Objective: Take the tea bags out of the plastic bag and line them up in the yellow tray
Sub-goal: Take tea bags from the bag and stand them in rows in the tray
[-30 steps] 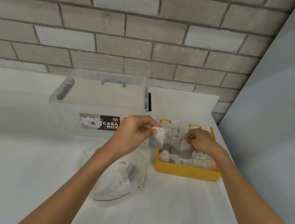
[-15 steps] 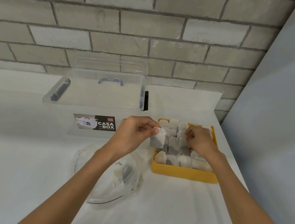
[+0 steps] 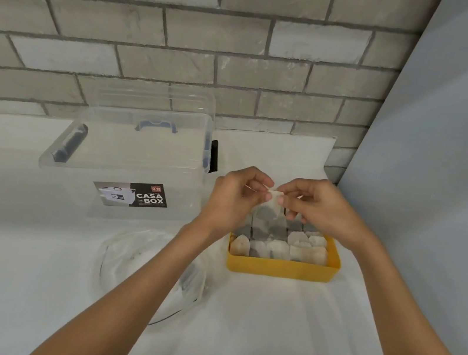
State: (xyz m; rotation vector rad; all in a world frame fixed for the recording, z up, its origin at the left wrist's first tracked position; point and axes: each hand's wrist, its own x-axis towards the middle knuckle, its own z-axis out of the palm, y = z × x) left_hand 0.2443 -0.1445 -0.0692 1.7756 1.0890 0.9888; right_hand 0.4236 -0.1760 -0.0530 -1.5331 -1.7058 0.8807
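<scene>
tea bags, flat grey-white paper sachets (image 3: 278, 248), nearly fill yellow plastic tray (image 3: 282, 267); both hands' fingers (image 3: 268, 196) pinch one more (image 3: 274, 215); few left in clear plastic bag (image 3: 149, 268).

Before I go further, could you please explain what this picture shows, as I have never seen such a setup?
There is no machine here: a person works with two bare hands. The picture comes from a camera worn on the person's head, looking forward and down, so both forearms reach in from below. The left hand and right hand together pinch the top of one tea bag above the yellow tray, which already holds rows of tea bags. On the white table a clear plastic bag lies left of the tray, and a clear storage box stands beyond that bag.
</scene>
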